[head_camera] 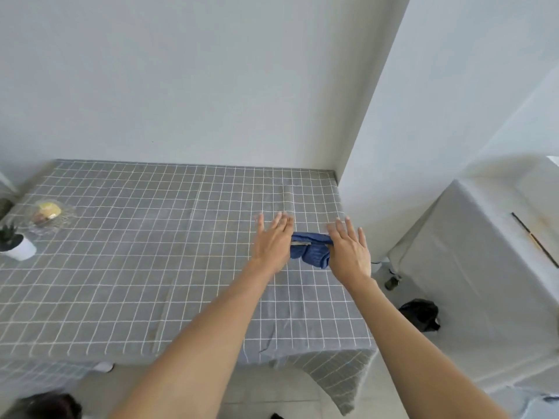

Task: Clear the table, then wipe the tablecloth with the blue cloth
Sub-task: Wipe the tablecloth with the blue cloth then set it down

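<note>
I see the bunched dark blue ribbed cloth (311, 249) lying near the right edge of the tabletop, roughly midway between its far and near edges, with its long axis running left to right, parallel to the far edge. It is crumpled into a thick roll, and a lobe of it sags toward the near edge on its right half. A pale strip, maybe a label or hem, shows along its left part; I cannot tell which.

My left hand (272, 240) lies flat on the left end of the cloth, fingers stretched toward the far edge and spread, closing on nothing. My right hand (351, 252) presses the right end the same way, palm down and fingers extended, so neither grip is curled around the fabric. Both cloth ends are hidden under the palms.

The grey tablecloth with a white grid (151, 252) covers the whole tabletop and drapes over the near edge, with a few creases. By the left edge stand a small green plant in a white pot (18, 246) and, just beyond it, a clear glass dish holding yellow and reddish fruit (48, 214), blurred by the wide lens. The far left corner is cut off by the frame.
</note>
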`<act>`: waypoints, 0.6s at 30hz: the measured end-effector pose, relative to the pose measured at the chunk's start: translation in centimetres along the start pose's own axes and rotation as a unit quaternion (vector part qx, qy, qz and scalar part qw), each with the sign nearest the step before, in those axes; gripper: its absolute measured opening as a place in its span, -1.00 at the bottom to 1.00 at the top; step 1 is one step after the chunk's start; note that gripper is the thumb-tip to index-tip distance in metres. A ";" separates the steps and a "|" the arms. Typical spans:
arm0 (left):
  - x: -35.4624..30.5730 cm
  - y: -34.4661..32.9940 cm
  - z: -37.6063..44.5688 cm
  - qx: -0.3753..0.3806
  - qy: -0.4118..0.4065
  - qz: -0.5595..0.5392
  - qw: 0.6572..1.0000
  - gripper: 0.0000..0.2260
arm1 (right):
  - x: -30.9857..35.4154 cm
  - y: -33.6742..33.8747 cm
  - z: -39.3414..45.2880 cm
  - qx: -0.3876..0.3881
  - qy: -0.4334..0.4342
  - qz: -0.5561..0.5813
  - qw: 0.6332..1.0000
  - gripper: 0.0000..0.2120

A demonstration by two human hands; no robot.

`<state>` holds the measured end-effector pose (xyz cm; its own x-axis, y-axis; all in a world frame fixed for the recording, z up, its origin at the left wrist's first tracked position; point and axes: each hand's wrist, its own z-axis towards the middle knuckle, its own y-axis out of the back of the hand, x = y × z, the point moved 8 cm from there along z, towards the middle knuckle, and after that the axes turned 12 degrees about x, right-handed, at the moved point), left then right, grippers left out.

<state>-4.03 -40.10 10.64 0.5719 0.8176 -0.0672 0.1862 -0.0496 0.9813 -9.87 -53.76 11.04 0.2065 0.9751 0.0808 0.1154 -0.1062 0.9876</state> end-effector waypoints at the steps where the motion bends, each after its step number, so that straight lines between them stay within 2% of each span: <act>1: -0.7 0.0 0.3 -0.010 0.004 -0.002 1.000 -0.38 | -0.8 -0.1 0.0 -0.010 0.001 0.009 1.000 -0.46; 4: -2.3 -2.0 0.5 -0.013 0.017 -0.015 1.000 -0.38 | -2.5 -2.2 -1.0 -0.013 0.006 0.029 0.999 -0.48; 9: -4.4 -11.4 -3.0 0.087 0.023 -0.004 0.996 -0.39 | -3.7 -10.3 -4.7 0.113 0.036 -0.001 0.993 -0.40; 12: -5.3 -14.9 -5.2 0.119 0.025 -0.015 0.993 -0.37 | -4.0 -13.1 -6.7 0.155 0.046 -0.004 0.987 -0.40; 18: -6.3 -15.6 -6.4 0.114 0.037 -0.041 0.992 -0.37 | -4.6 -14.3 -7.6 0.155 0.040 0.005 0.987 -0.39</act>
<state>-15.64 -40.83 -3.09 0.4892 0.8635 -0.1229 0.4101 -0.1034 0.9062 -19.87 -55.19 -2.42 0.1332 0.9846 0.1134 0.4072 -0.1587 0.8994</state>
